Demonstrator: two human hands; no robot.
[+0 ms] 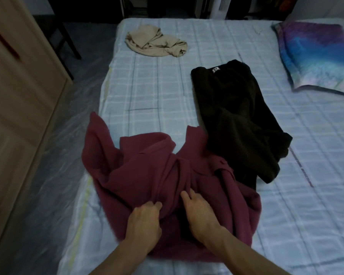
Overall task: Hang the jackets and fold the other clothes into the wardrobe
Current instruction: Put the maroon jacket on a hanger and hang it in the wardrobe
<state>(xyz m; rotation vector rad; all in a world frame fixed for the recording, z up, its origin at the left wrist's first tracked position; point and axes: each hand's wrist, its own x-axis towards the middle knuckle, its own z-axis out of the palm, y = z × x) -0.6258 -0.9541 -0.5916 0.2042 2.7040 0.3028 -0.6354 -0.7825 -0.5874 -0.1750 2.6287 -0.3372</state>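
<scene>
Maroon garment [167, 175] pinched by left hand [145, 221]; right hand [199, 211] fingers flat; black garment [238, 120] overlaps.

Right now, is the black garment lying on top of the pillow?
No. The black garment lies flat on the checked bed sheet, clearly apart from the colourful pillow at the bed's far right.
</scene>
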